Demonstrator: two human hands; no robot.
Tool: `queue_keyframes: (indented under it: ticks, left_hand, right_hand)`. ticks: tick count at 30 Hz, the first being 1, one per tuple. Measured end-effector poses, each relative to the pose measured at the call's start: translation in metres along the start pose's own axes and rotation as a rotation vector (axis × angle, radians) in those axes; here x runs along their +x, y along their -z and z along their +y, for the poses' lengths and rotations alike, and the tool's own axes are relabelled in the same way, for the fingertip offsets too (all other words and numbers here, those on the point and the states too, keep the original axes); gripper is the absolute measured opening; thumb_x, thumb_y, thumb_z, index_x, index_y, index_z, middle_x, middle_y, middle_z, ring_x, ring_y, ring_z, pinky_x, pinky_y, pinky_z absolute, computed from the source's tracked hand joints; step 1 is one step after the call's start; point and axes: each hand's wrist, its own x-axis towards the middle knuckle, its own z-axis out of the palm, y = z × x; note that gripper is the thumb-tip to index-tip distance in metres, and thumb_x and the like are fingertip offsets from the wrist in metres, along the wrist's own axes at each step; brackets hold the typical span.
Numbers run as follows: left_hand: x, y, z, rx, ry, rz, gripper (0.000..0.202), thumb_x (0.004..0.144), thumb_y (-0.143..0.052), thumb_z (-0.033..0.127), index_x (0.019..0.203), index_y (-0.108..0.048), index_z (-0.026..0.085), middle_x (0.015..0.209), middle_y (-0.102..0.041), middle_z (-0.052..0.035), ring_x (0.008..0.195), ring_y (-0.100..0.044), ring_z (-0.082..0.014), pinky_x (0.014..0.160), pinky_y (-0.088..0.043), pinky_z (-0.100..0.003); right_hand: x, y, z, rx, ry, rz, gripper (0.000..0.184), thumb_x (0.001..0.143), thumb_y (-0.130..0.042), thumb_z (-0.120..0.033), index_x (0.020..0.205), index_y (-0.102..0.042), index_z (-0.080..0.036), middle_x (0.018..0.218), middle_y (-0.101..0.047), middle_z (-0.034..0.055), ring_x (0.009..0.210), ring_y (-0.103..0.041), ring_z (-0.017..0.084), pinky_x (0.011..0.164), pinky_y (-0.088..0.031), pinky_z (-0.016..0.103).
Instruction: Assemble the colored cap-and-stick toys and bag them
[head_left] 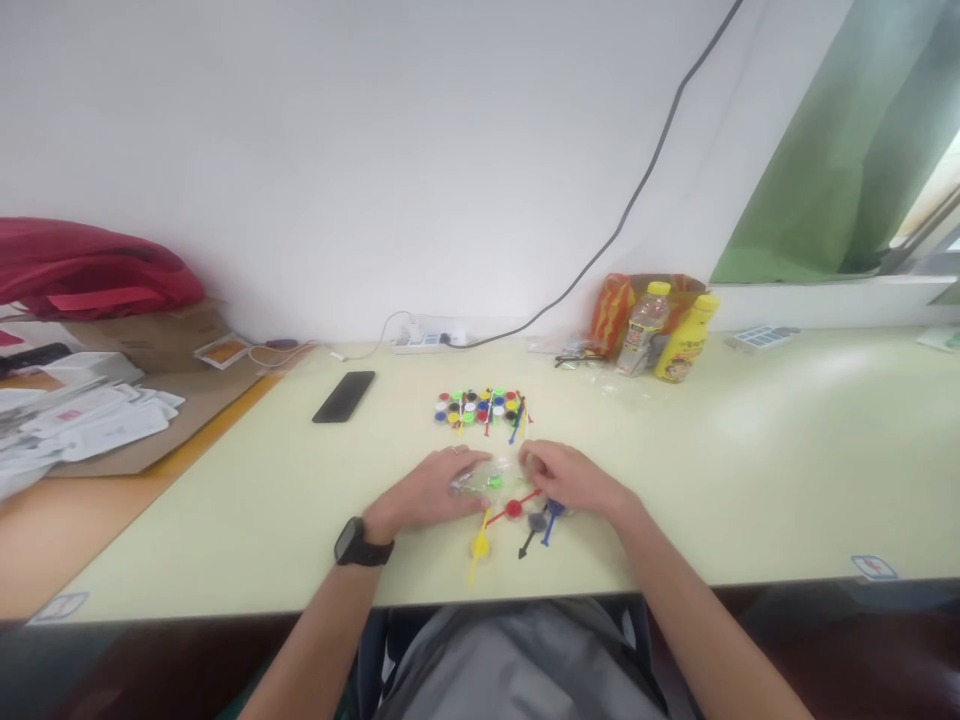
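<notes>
My left hand [437, 487] is closed on a clear plastic bag [474, 478] that has a green piece [495, 481] in it. Opposite, my right hand [568, 474] has its fingers curled at the bag's other side; what they pinch is hidden. Just below the hands lie round pieces with arrow-shaped pointers: a yellow one [480, 547], a red one [514, 509], a black-and-grey one [537, 522] and a blue one [555, 508], the last partly under my right hand. Beyond the hands, a group of coloured round pieces [482, 406] with pointers lies in rows.
A black phone [343, 397] lies left of the rows. At the back right stand a clear bottle [643, 330] and a yellow bottle [686, 340] before a red-yellow bag [609, 312]. A power strip [420, 338] sits by the wall. White packets [112, 415] are piled at left.
</notes>
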Motion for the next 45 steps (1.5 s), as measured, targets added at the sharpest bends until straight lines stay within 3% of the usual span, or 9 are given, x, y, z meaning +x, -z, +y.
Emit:
queue_keyframes:
  ticks: [4, 9, 19, 23, 26, 34, 45]
  left_hand:
    - [0.000, -0.002, -0.004, -0.014, -0.015, 0.016, 0.061, 0.090, -0.074, 0.055, 0.145, -0.061, 0.030, 0.136, -0.069, -0.0079, 0.125, -0.062, -0.0317, 0.110, -0.049, -0.045]
    - [-0.002, 0.000, -0.004, -0.068, 0.034, 0.026, 0.061, 0.090, -0.073, 0.056, 0.144, -0.063, 0.030, 0.129, -0.070, -0.0083, 0.114, -0.066, -0.0297, 0.102, -0.054, -0.043]
    - [-0.002, 0.004, 0.001, -0.125, 0.063, 0.040, 0.059, 0.090, -0.073, 0.053, 0.142, -0.065, 0.028, 0.122, -0.073, -0.0078, 0.106, -0.068, -0.0270, 0.097, -0.055, -0.040]
    - [0.000, 0.002, -0.004, -0.107, 0.088, 0.095, 0.056, 0.092, -0.071, 0.053, 0.141, -0.065, 0.027, 0.118, -0.074, -0.0072, 0.104, -0.068, -0.0264, 0.095, -0.055, -0.039]
    - [0.001, 0.001, -0.009, -0.077, 0.128, 0.151, 0.053, 0.092, -0.069, 0.053, 0.136, -0.068, 0.023, 0.113, -0.075, -0.0077, 0.099, -0.069, -0.0267, 0.091, -0.056, -0.040]
    - [0.000, 0.002, -0.010, -0.028, 0.124, 0.170, 0.049, 0.092, -0.068, 0.051, 0.131, -0.069, 0.022, 0.111, -0.075, -0.0076, 0.097, -0.068, -0.0268, 0.090, -0.056, -0.039]
    - [0.000, 0.003, -0.004, -0.024, 0.096, 0.131, 0.049, 0.093, -0.067, 0.052, 0.132, -0.068, 0.023, 0.113, -0.073, -0.0081, 0.099, -0.067, -0.0267, 0.090, -0.055, -0.039]
  right_hand:
    - [0.001, 0.001, 0.001, 0.012, 0.003, -0.007, 0.016, 0.092, -0.053, -0.014, 0.101, -0.062, -0.023, 0.080, -0.061, -0.0023, 0.077, -0.056, 0.017, 0.074, -0.041, 0.027]
    - [0.001, 0.004, 0.005, 0.028, 0.038, -0.033, 0.015, 0.098, -0.050, -0.020, 0.103, -0.065, -0.022, 0.085, -0.065, 0.0002, 0.081, -0.058, 0.018, 0.078, -0.044, 0.030]
    - [-0.013, 0.019, -0.010, 0.059, 0.009, -0.197, 0.034, 0.106, -0.050, -0.046, 0.121, -0.068, -0.022, 0.100, -0.070, 0.0056, 0.087, -0.063, 0.021, 0.078, -0.047, 0.032]
    - [-0.019, 0.022, -0.014, 0.057, -0.064, -0.241, 0.050, 0.092, -0.070, -0.056, 0.128, -0.064, -0.022, 0.102, -0.069, 0.0041, 0.086, -0.063, 0.021, 0.073, -0.045, 0.030]
    - [-0.020, 0.021, -0.012, 0.043, -0.080, -0.253, 0.052, 0.084, -0.080, -0.051, 0.124, -0.062, -0.023, 0.105, -0.069, 0.0037, 0.089, -0.064, 0.021, 0.071, -0.044, 0.029]
    - [-0.014, 0.015, -0.011, 0.028, -0.038, -0.224, 0.015, 0.095, -0.067, -0.034, 0.094, -0.059, -0.022, 0.094, -0.068, 0.0028, 0.080, -0.059, 0.018, 0.067, -0.041, 0.029]
    - [-0.010, 0.009, -0.009, -0.066, 0.100, -0.199, 0.016, 0.100, -0.059, -0.031, 0.088, -0.064, -0.020, 0.090, -0.067, 0.0046, 0.082, -0.059, 0.019, 0.074, -0.042, 0.030]
